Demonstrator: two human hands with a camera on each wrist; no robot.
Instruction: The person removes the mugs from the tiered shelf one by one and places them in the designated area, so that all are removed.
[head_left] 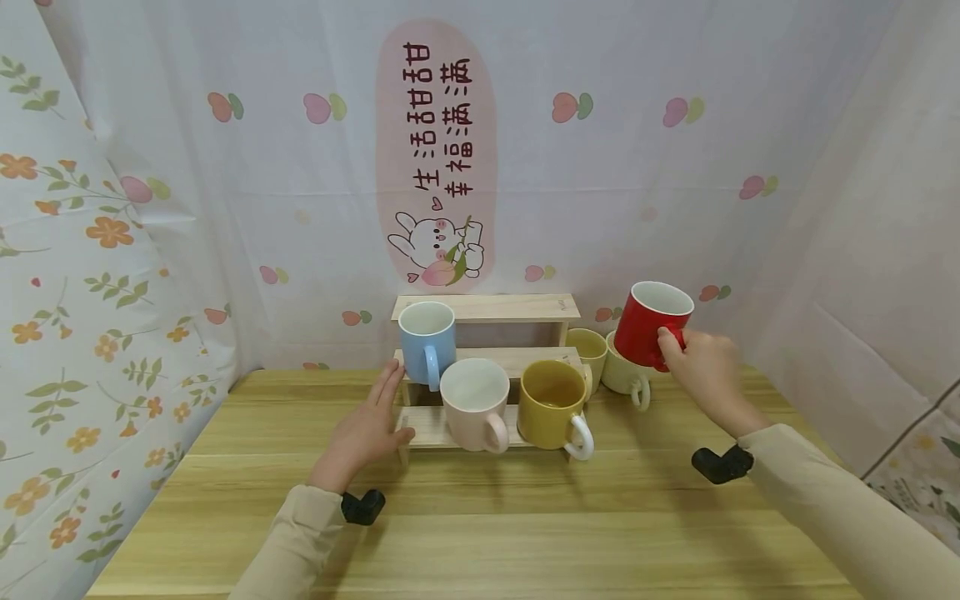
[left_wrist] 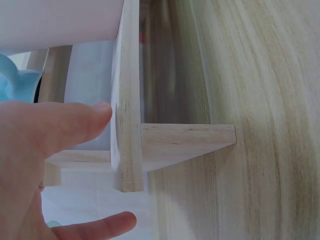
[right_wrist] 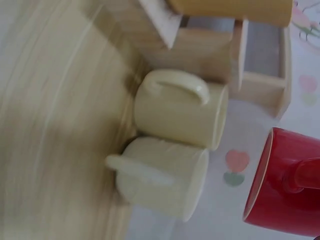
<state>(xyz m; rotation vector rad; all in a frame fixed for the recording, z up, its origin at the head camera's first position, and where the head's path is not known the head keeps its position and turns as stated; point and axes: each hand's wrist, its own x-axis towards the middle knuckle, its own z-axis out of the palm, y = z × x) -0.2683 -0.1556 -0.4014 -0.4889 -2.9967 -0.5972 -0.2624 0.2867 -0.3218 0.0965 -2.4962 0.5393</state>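
Up in the air right of the stepped wooden rack (head_left: 486, 309), my right hand (head_left: 708, 377) grips a red mug (head_left: 642, 330) by its handle; the mug tilts. Its red side (right_wrist: 295, 205) fills the right edge of the right wrist view. My left hand (head_left: 362, 437) is at the rack's left side, fingers stretched out, holding nothing. In the left wrist view its thumb (left_wrist: 75, 122) lies against or very near a rack board (left_wrist: 129, 150). Close to its fingertips stands a light blue mug (head_left: 414, 350) on the middle step.
A pale pink mug (head_left: 465, 422) and a mustard mug (head_left: 542, 423) with a white handle stand on the lowest step. On the table (head_left: 525, 533), right of the rack, a pale yellow mug (right_wrist: 172, 112) and a cream mug (right_wrist: 155, 187) stand side by side. A printed curtain (head_left: 637, 225) hangs behind.
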